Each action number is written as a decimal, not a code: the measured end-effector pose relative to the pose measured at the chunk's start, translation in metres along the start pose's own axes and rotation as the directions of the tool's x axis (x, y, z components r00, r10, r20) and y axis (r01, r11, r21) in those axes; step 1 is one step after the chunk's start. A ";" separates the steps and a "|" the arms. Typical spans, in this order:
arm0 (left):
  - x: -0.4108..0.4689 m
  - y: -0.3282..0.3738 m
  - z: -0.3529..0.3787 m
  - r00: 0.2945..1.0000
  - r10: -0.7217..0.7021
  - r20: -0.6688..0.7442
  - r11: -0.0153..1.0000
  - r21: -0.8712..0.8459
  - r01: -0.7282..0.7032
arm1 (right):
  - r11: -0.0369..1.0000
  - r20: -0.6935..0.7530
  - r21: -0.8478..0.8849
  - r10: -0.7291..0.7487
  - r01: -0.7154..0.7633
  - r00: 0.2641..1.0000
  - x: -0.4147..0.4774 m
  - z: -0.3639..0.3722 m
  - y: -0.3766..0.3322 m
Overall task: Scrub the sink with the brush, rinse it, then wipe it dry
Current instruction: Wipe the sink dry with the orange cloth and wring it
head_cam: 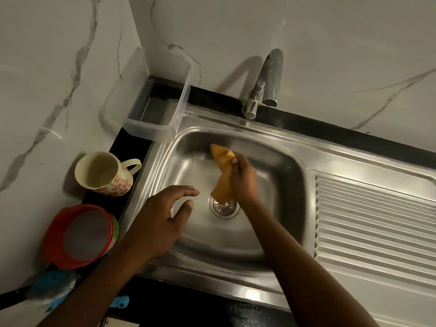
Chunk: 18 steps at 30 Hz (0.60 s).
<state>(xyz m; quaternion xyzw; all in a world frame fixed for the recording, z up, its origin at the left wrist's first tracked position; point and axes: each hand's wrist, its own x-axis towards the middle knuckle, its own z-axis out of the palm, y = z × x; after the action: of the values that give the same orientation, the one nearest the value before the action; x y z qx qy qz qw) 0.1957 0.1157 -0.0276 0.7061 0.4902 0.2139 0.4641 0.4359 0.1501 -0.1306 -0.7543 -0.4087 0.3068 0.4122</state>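
White marble-patterned wall point(236, 31) on two sides; black counter point(330, 131) carrying a stainless sink point(290, 166) with a ribbed drainboard point(377, 220) to the right. Tap point(264, 83) stands at the back rim, spout over the basin, no water seen running.

Clear plastic tub point(184, 90) sits in the back left corner, just beside the basin. Patterned mug point(103, 172) and red-lidded container point(80, 234) stand along the left counter strip. A blue item point(52, 286) lies at the near left, blurred; nature not determined.

The right hand point(244, 180) is inside the basin, fingers closed round a bunched orange cloth point(223, 175). One end projects past the fingertips toward the back wall; the other hangs by the drain strainer point(224, 207).

The left hand point(160, 218) is over the basin's left side, fingers spread and relaxed, holding nothing.
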 end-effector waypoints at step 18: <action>0.036 -0.003 -0.020 0.996 0.033 -0.080 0.997 0.075 -0.027 | 0.787 -0.208 -0.615 -0.222 0.049 0.953 0.080 0.036 -0.004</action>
<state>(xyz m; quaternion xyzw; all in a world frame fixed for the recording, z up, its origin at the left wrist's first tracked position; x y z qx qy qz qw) 0.1944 0.1573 -0.0259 0.7207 0.5055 0.2313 0.4141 0.4442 0.2341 -0.1541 -0.8488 -0.4787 0.0248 0.2231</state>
